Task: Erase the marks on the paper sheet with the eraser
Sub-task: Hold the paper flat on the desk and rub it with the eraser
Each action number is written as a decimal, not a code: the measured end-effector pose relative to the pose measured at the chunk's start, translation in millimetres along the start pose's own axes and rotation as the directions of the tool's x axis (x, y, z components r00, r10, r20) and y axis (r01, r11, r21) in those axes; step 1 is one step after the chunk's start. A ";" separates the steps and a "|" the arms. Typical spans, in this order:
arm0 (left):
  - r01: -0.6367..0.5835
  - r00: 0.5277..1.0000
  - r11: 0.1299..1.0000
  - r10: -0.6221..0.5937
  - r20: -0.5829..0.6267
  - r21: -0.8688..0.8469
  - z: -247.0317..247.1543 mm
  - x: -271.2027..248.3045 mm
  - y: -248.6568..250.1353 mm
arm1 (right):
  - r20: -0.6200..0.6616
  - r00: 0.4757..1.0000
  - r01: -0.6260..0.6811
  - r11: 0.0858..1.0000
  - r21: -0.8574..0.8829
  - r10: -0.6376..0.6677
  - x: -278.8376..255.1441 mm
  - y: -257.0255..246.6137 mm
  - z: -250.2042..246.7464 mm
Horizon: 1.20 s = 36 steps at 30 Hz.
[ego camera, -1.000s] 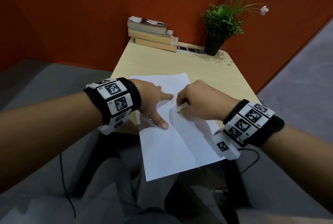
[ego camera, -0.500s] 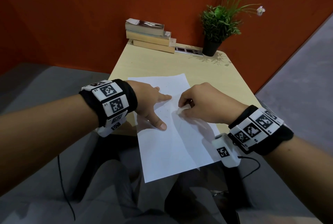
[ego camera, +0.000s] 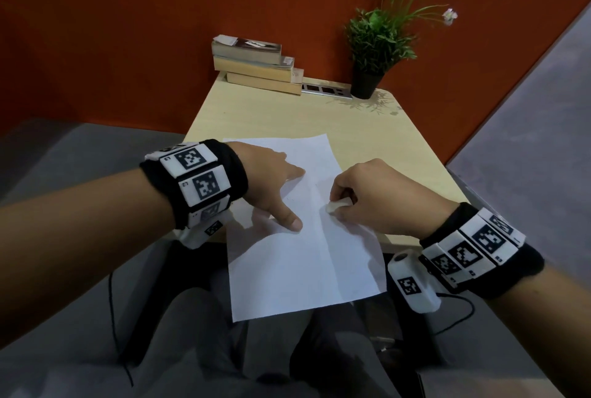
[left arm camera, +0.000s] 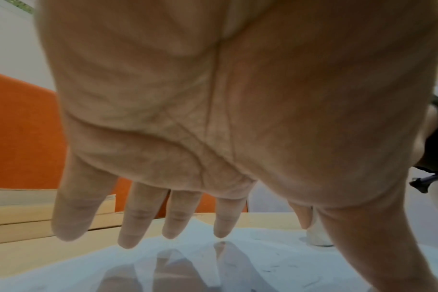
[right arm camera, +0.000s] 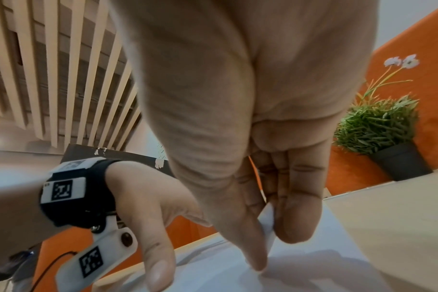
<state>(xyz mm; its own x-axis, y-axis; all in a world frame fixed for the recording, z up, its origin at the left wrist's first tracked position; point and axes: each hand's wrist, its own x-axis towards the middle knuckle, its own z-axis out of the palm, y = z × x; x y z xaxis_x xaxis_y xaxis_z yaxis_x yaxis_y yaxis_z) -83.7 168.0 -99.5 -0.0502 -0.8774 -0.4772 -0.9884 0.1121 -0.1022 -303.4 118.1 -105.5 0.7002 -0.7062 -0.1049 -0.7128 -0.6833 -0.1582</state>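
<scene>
Left hand [ego camera: 271, 186] spread flat pins the paper sheet [ego camera: 307, 263] while right hand [ego camera: 367, 196] pinches the eraser [ego camera: 337, 206] against it, faint marks seemingly remaining, so erasing looks unfinished.

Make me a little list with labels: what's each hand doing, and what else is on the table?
left hand: fingers spread straight, pressing the paper sheet flat
right hand: pinches the white eraser, its tip on the sheet
paper sheet: on the wooden table, its near end hanging over the table's edge
marks: only faint ones show near the eraser
at the back: stack of books, potted plant
</scene>
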 end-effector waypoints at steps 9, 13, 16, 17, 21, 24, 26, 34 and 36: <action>-0.003 0.999 0.999 0.006 0.050 -0.053 7.2 5.9 -1.6 | 0.041 0.999 0.007 1.000 0.014 -0.008 0.8 1.4 -3.8; 0.005 0.998 0.999 -0.002 0.056 -0.042 5.7 5.1 0.6 | 0.011 1.000 0.018 1.000 0.019 -0.019 14.9 0.4 -7.3; 0.015 0.998 0.999 -0.013 0.061 -0.032 4.7 4.0 3.1 | -0.052 0.997 0.059 0.998 -0.002 -0.059 31.2 -3.6 -2.0; 0.019 0.998 0.999 -0.017 0.063 -0.031 4.4 3.7 3.4 | -0.061 0.996 0.060 0.998 -0.013 -0.061 36.8 -4.4 -0.2; 0.027 0.997 0.999 -0.026 0.075 -0.025 4.2 3.3 4.8 | -0.041 0.999 0.033 0.998 -0.057 -0.035 49.2 -7.5 1.3; 0.031 0.996 0.999 -0.029 0.079 -0.025 6.0 4.0 4.3 | 0.003 0.996 0.090 0.993 -0.074 -0.090 45.1 -15.1 2.8; 0.030 0.996 0.999 -0.027 0.081 -0.036 6.4 3.9 4.0 | 0.029 0.994 0.110 0.992 -0.066 -0.109 42.6 -17.6 2.0; 0.030 0.996 0.999 -0.028 0.087 -0.019 5.6 3.0 5.6 | 0.016 0.996 0.088 0.990 -0.114 -0.087 46.5 -16.8 -0.5; 0.025 0.996 1.000 -0.023 0.086 -0.015 5.6 3.4 5.4 | 0.051 0.991 0.126 0.987 -0.099 -0.121 41.7 -21.2 0.2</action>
<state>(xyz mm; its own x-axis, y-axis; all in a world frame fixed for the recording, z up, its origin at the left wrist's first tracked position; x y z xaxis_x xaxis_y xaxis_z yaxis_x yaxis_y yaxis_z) -88.4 168.3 -106.5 -0.0146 -0.8366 -0.5476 -0.9913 0.0836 -0.1013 -259.0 103.2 -106.7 0.7826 -0.6079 -0.1345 -0.6196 -0.7816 -0.0726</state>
